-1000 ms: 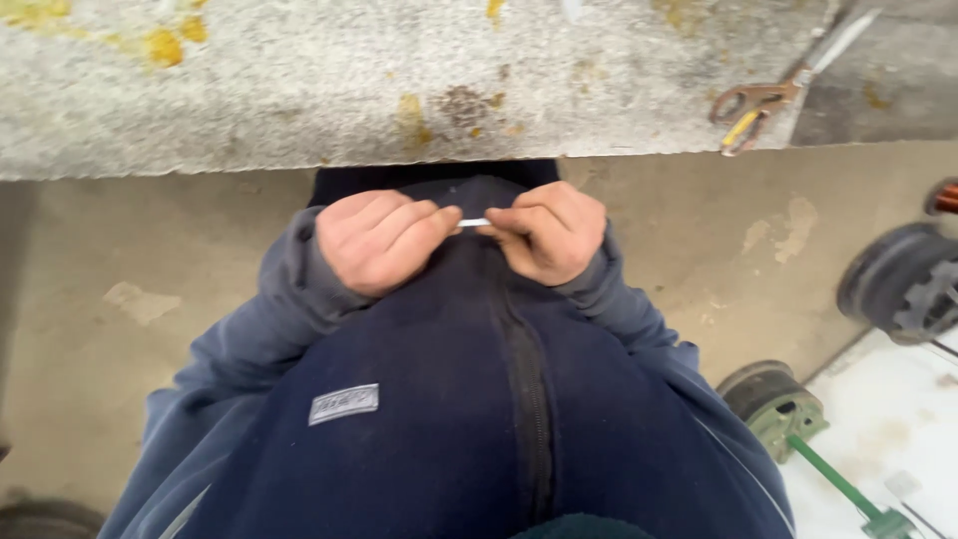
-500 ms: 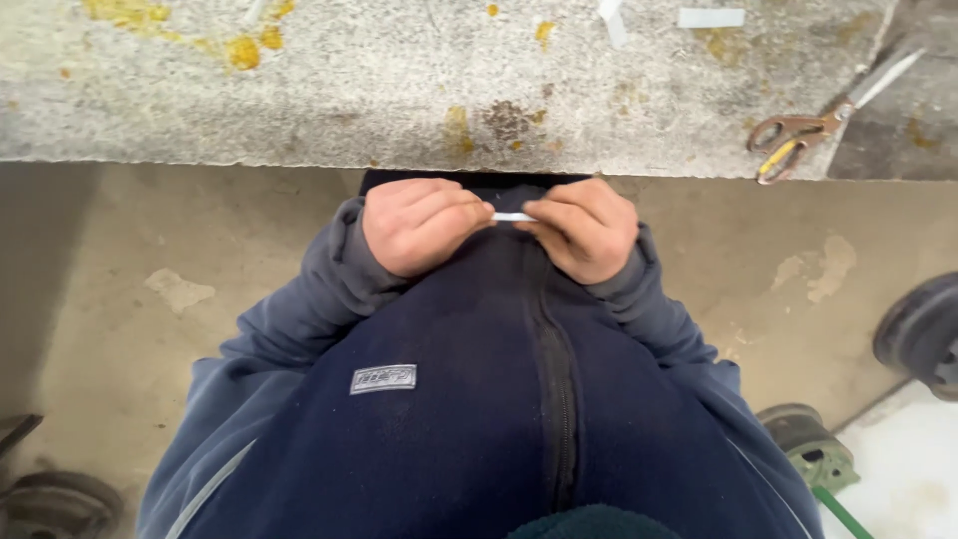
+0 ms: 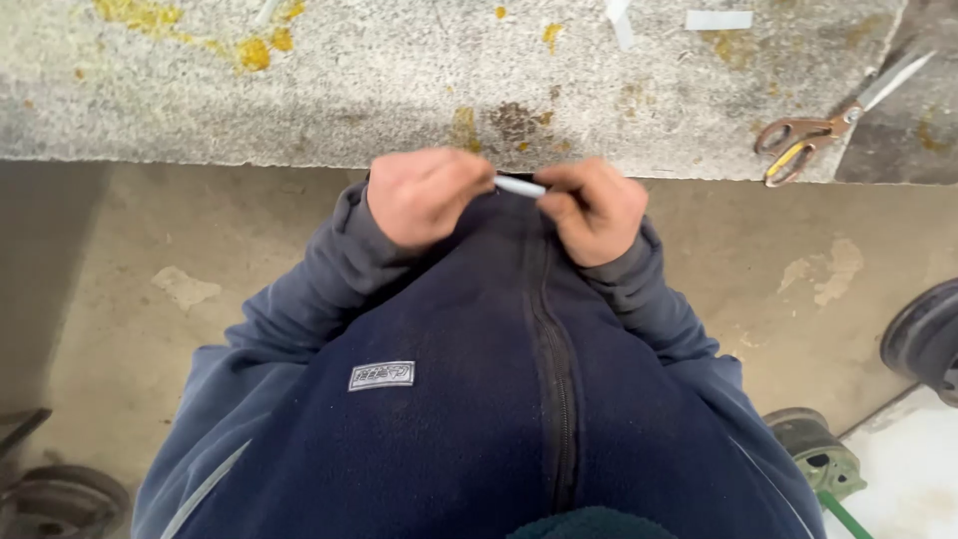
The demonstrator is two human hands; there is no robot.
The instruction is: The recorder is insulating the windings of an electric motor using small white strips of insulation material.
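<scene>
Head view: hands [image 3: 509, 200] pinching maybe tube [image 3: 520, 186].

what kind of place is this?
Probably a workshop or garage: a rough, stained stone-like worktop with worn scissors on it, a bare concrete floor, and metal wheels lying about.

Both arms bend inward, meeting at upper centre of the frame. The left hand [image 3: 424, 195] and right hand [image 3: 591, 208] are curled into loose fists, knuckles up, fingertips pinched together between them.
</scene>
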